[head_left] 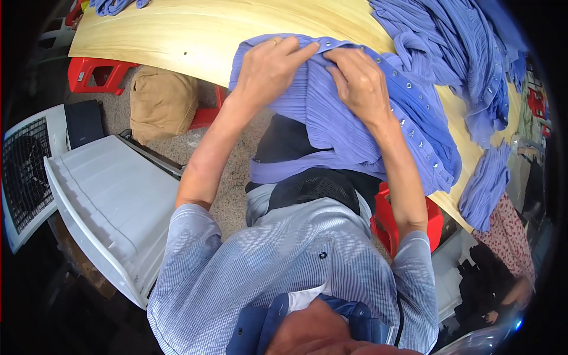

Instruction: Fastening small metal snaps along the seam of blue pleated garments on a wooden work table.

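Note:
A blue-purple ribbed garment (331, 121), with a row of shiny round metal fasteners along its edge strip, lies over the near edge of the table and hangs across my lap. My left hand (269, 70) pinches the strip at the far side of the garment, thumb stretched toward the first fasteners. Just right of it, my right hand (362, 86) grips the same strip with bent fingers, its thumb tucked in over the ribbed cloth. A small gap separates the two hands. The fingertips' undersides are hidden.
A light wooden table (160, 35) spans the far side. More blue-purple garments (438, 41) heap at its right, and a folded one (486, 183) sits by the right edge. Red stools (97, 74), a tan cloth bundle (163, 103) and a pale grey panel (118, 201) are at left.

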